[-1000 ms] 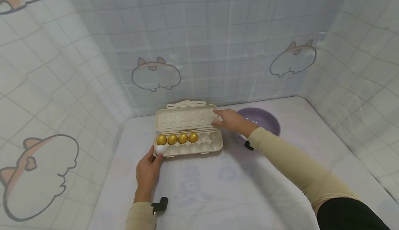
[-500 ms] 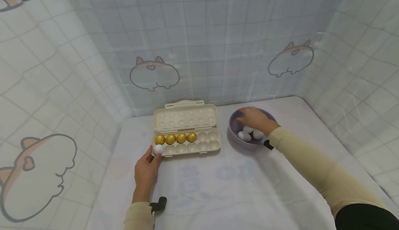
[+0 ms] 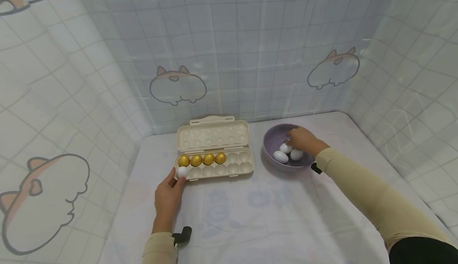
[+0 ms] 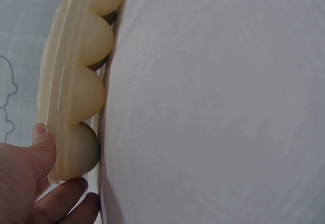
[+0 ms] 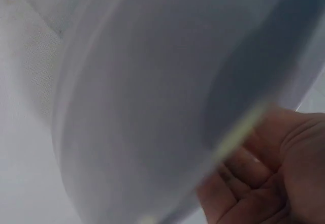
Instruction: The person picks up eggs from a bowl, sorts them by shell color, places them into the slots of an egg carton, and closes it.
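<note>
In the head view an open cream egg carton (image 3: 239, 169) lies on the cloth with its lid raised. Several golden eggs (image 3: 208, 159) fill part of its back row, and one white egg (image 3: 182, 171) sits at the front left. My left hand (image 3: 167, 196) grips that front left corner, thumb on the rim, fingers below it in the left wrist view. To the right, a purple bowl (image 3: 272, 138) holds white eggs (image 3: 280, 157); three are visible. My right hand (image 3: 304, 140) reaches into the bowl, fingertips bent down at the rearmost egg; whether they pinch anything is hidden.
Pale printed cloth (image 3: 229, 220) covers the table. Tiled-pattern curtains with cartoon animals (image 3: 178, 86) enclose the back and both sides. In the right wrist view the blurred bowl wall (image 5: 152, 92) fills most of the picture.
My right hand has left the right end of the carton and moved into the bowl, then shifted slightly right and down among the eggs. My left hand stays at the carton's corner.
</note>
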The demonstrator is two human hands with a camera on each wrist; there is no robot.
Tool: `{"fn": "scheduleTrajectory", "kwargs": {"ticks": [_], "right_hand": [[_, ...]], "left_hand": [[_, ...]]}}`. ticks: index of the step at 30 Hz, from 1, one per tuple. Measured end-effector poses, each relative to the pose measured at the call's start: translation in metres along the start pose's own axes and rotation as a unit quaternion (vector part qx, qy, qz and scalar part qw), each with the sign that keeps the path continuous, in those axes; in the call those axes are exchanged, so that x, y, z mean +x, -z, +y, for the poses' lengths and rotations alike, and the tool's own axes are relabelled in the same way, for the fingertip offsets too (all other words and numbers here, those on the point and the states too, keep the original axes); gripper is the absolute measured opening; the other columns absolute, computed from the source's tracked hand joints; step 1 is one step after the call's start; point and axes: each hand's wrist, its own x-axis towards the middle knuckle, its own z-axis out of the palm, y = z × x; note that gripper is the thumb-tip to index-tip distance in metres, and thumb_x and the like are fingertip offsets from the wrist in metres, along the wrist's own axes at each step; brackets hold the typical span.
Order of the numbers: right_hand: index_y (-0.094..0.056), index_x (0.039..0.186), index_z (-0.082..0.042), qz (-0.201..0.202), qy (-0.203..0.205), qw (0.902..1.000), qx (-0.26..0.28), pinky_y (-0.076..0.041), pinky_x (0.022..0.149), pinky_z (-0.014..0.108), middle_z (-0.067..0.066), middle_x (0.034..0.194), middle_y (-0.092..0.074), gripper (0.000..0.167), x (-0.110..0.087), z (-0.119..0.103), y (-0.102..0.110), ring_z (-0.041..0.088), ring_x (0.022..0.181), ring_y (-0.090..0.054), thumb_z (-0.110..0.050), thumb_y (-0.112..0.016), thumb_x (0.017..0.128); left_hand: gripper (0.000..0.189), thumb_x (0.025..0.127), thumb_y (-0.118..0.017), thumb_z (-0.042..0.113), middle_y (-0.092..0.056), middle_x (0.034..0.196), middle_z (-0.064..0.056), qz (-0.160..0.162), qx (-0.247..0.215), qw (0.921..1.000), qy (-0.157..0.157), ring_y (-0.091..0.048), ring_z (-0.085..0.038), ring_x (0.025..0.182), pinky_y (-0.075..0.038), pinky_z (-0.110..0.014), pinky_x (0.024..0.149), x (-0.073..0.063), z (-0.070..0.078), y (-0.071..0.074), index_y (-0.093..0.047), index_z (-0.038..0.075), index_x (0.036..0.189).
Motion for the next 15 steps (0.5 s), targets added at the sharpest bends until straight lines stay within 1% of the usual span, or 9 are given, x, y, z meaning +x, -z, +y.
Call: {"fn": "scheduleTrajectory", "kwargs": {"ticks": [7, 11, 15], "right_hand": [[-0.064, 0.140, 0.004, -0.021, 0.044, 0.9983, 0.034, -0.060, 0.102, 0.050, 0.023, 0.131, -0.073, 0.041, -0.0018, -0.0020, -0.0017, 0.038, 0.121, -0.071, -0.020, -0.063, 0.106], [-0.068, 0.135, 0.002, -0.038, 0.061, 0.9969, 0.034, -0.061, 0.100, 0.048, 0.021, 0.128, -0.075, 0.038, -0.0022, -0.0045, -0.0026, 0.035, 0.118, -0.072, -0.021, -0.066, 0.105], [-0.071, 0.132, 0.001, -0.051, 0.082, 0.9952, 0.015, -0.060, 0.098, 0.048, 0.019, 0.126, -0.076, 0.038, -0.0004, -0.0040, -0.0057, 0.031, 0.113, -0.072, -0.022, -0.071, 0.102]], "left_hand": [[0.068, 0.100, -0.071, 0.044, -0.061, 0.151, -0.012, 0.001, 0.000, 1.0000, 0.000, -0.047, -0.041, 0.150, -0.042, -0.064, 0.117, 0.0001, -0.0002, -0.0001, -0.042, 0.032, 0.160], [0.068, 0.101, -0.070, 0.043, -0.060, 0.152, -0.013, -0.004, 0.001, 1.0000, -0.001, -0.046, -0.041, 0.151, -0.041, -0.065, 0.118, 0.0001, -0.0002, 0.0003, -0.041, 0.031, 0.161], [0.069, 0.101, -0.070, 0.044, -0.059, 0.153, -0.014, -0.008, 0.004, 1.0000, 0.000, -0.046, -0.041, 0.151, -0.040, -0.065, 0.118, -0.0001, 0.0003, 0.0006, -0.040, 0.031, 0.162]]}}
